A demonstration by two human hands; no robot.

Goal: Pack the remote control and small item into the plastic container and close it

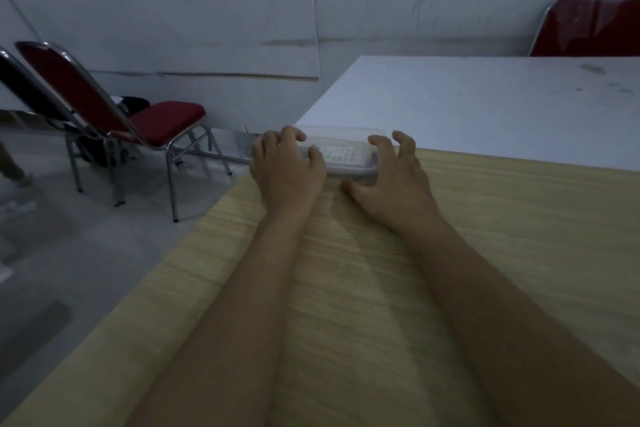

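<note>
- While flanked by both hands, plastic container (341,152) sitting crosswise at far end of wooden table (485,236), long axis left to right.
- Remote control (341,154) visible inside through lid; small item not discernible.
- Left hand (287,170) clawed over left end, touching lid.
- Right hand (394,177) spread beside right end, gripping nothing; equally near.

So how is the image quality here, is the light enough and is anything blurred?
Head view: dim, bluish light with soft detail; the clear plastic container is hazy, though the remote control buttons show faintly through it; wide-angle bending curves the wall lines; left hand and right hand cast only weak shadows.
</note>
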